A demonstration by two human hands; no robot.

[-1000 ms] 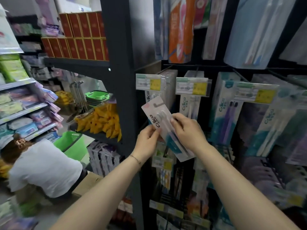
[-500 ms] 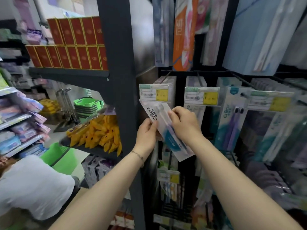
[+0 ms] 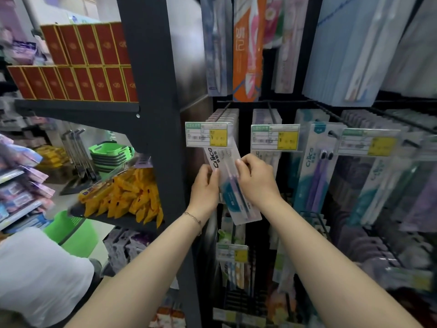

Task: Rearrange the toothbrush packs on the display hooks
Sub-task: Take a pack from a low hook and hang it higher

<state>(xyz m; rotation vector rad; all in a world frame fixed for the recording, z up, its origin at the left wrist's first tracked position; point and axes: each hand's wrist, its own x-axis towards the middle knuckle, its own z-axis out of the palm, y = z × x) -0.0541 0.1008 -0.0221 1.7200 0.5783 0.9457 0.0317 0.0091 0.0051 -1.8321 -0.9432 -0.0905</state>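
Nearest the camera two bare forearms reach up to the rack, a thin bracelet on the left wrist. The left hand curls round the left edge of a Cnice toothbrush pack, thumb on its face; the right hand pinches the right edge, thumb in front, fingers behind. The pack is held tilted, head leaning left, its top corner tucked just under the price tag at the front tip of the leftmost hook in the middle row. It looks light and flat: thin card under a clear blister, probably stiff enough to steer yet easy to crease, and slick on the plastic. Holding both long edges near mid-length, as now, seems best for guiding the hang hole, which is hidden behind the tag. It is white with black lettering, purple brushes and a teal patch low down. Behind it, hung packs fill the hook.
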